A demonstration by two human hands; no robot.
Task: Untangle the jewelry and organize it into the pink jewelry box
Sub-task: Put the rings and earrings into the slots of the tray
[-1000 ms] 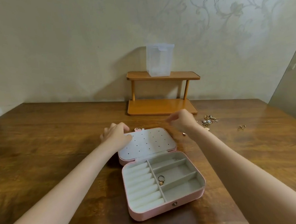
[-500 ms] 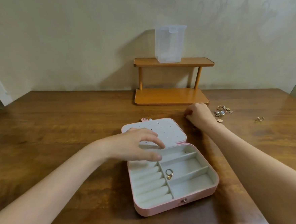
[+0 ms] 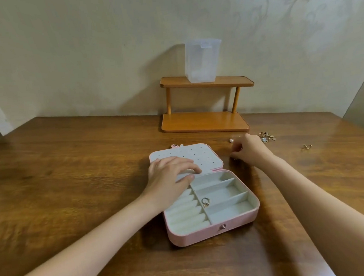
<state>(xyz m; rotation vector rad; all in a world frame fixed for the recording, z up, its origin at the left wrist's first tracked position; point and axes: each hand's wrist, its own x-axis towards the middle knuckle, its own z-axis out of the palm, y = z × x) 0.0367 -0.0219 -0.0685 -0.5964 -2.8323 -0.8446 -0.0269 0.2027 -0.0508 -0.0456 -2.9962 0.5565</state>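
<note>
The open pink rectangular jewelry box (image 3: 213,232) is set on the brown wooden surface (image 3: 71,167), with a gold ring (image 3: 205,201) lying in its middle compartment. The left hand (image 3: 168,175) is laid with relaxed fingers over the perforated lid and ring rolls. The right hand (image 3: 249,149) is curled on the surface near a tangled gold jewelry pile (image 3: 266,136); whether anything is pinched cannot be told.
</note>
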